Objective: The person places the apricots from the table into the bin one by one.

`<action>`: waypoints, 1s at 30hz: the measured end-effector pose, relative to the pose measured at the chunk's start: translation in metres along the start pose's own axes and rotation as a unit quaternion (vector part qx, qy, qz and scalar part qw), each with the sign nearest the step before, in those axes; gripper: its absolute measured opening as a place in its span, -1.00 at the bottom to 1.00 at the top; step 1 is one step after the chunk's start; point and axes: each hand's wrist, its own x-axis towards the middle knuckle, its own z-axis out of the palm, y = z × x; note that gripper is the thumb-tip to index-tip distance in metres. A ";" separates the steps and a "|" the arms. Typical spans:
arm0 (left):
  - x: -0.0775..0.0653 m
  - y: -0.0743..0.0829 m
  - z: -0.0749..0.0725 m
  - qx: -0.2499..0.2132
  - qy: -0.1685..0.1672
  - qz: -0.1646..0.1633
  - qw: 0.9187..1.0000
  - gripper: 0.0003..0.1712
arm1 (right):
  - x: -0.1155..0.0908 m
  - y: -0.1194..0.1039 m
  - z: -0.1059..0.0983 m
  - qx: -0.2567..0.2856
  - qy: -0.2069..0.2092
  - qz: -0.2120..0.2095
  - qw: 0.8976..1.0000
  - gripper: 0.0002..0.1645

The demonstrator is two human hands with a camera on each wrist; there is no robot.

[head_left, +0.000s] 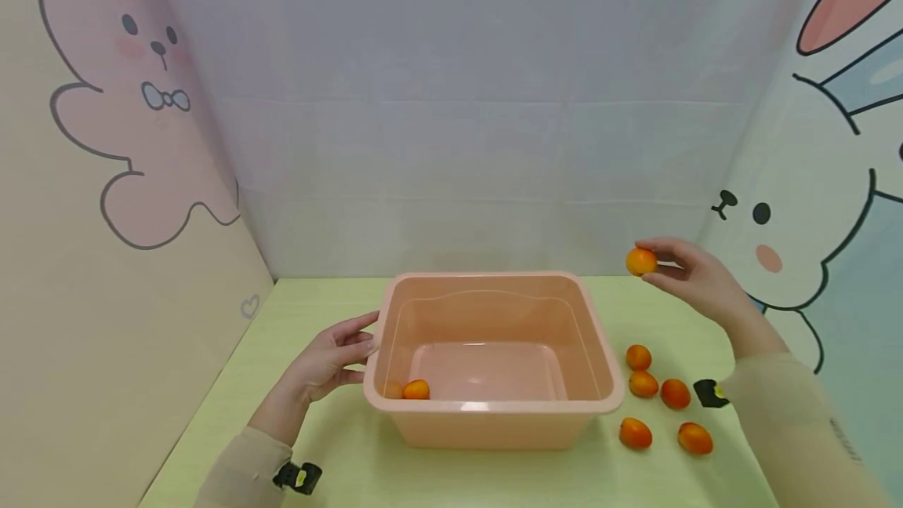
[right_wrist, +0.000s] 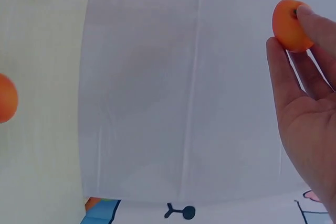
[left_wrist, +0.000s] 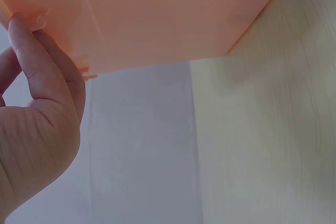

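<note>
My left hand [head_left: 335, 357] grips the left rim of a peach-pink plastic basin [head_left: 487, 426], with fingers and thumb at the lip. In the left wrist view, the hand [left_wrist: 44, 98] holds that edge beside the basin's outer wall [left_wrist: 157, 19]. One small orange fruit [head_left: 416, 390] lies inside at the front left. Raised to the right of the basin, my right hand [head_left: 698, 281] pinches another smooth, small orange fruit [head_left: 640, 261] between thumb and fingertips. Its dark stem spot shows beside the thumb in the right wrist view, where the fruit [right_wrist: 290, 27] is seen closer.
Several more small orange fruits lie on the pale green table [head_left: 494, 477] right of the basin, among them one fruit [head_left: 638, 357] at the back and one [head_left: 695, 439] at the front. A whitish sheet [head_left: 480, 139] hangs behind, with cartoon-printed panels [head_left: 797, 179] at both sides.
</note>
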 end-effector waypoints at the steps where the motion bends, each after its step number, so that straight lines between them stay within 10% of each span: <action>1: 0.000 0.000 0.000 0.000 0.000 0.000 1.000 -0.19 | 0.006 -0.004 0.001 0.007 -0.006 -0.008 1.000 -0.47; 13: 0.001 -0.001 0.000 -0.003 0.005 0.000 1.000 -0.20 | 0.064 -0.052 0.044 0.074 -0.038 -0.122 0.989 -0.46; 30: 0.003 -0.002 -0.003 -0.004 -0.001 0.002 1.000 -0.20 | 0.110 -0.081 0.150 0.110 -0.236 -0.086 0.962 -0.46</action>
